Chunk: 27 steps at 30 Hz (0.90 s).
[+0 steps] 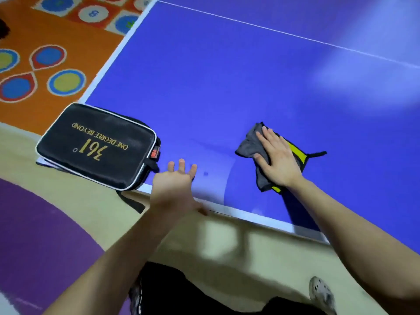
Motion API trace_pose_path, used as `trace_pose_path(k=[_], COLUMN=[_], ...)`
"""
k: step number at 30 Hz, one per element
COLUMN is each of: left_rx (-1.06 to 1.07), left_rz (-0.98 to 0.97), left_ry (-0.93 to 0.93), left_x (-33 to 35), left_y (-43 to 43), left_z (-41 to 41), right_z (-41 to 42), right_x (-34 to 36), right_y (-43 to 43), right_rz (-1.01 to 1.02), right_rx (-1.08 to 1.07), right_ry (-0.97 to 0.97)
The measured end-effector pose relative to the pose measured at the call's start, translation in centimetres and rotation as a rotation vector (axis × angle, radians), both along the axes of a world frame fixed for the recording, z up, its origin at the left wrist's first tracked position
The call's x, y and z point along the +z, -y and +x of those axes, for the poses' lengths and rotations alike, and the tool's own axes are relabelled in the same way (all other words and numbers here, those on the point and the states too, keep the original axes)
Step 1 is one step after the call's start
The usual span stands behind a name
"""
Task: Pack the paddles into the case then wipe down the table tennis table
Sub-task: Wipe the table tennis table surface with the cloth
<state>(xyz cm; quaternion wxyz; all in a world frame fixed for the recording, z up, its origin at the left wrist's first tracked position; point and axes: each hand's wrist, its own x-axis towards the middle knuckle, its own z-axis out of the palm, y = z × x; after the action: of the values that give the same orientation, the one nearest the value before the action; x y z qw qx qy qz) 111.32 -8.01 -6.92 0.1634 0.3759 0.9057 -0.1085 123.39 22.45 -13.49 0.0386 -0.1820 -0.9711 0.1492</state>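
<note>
The right hand (276, 158) presses the grey cloth (250, 144) flat on the bench (227, 87), fingers straight. The left hand (175, 180), fingers spread, holds nothing, maybe touching the near edge.

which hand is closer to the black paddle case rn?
Left. The left hand, fingers spread, is just right of the paddle case, by its strap end. The right hand lies flat on the grey cloth, farther right.
</note>
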Motion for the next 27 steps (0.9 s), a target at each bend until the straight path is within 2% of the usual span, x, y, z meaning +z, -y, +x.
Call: trace_pose_path(k=[3, 5, 7, 11, 14, 17, 19, 23, 27], left_rx=[-0.021, -0.046, -0.051, -0.08, -0.091, -0.122, -0.157, -0.287, -0.485], left_rz=[-0.003, -0.01, -0.001, -0.028, -0.051, -0.074, -0.12, -0.149, -0.001], left_ry=[0.068, 0.083, 0.069, 0.019, 0.002, -0.009, -0.035, -0.016, 0.163], left_x=[-0.2, -0.6, -0.8, -0.9, -1.1, -1.0, -0.7, 1.3, 4.4], left_y=[0.2, 0.3, 0.5, 0.5, 0.3, 0.4, 0.3, -0.3, -0.2], left_z=[-0.1, -0.1, -0.1, -0.2, -0.2, -0.3, -0.5, -1.7, -7.9], right_z=[1.5, 4.0, 7.7, 10.6, 8.9, 7.8, 6.8, 4.3, 3.6], right_x=[-0.1, -0.4, -0.3, 0.9, 0.0, -0.9, -0.8, -1.0, -0.8], right_y=[4.5, 7.7, 9.0, 4.1, 3.1, 6.6, 10.5, 19.3, 21.5], right_rz=[0.015, 0.027, 0.036, 0.15, 0.066, -0.035, -0.008, 0.037, 0.034], right_rx=[-0.333, -0.463, -0.448, -0.416, -0.489, -0.721, -0.839, -0.844, -0.896], right_ry=[-0.021, -0.022, -0.012, 0.105, -0.02, -0.173, -0.149, -0.038, 0.006])
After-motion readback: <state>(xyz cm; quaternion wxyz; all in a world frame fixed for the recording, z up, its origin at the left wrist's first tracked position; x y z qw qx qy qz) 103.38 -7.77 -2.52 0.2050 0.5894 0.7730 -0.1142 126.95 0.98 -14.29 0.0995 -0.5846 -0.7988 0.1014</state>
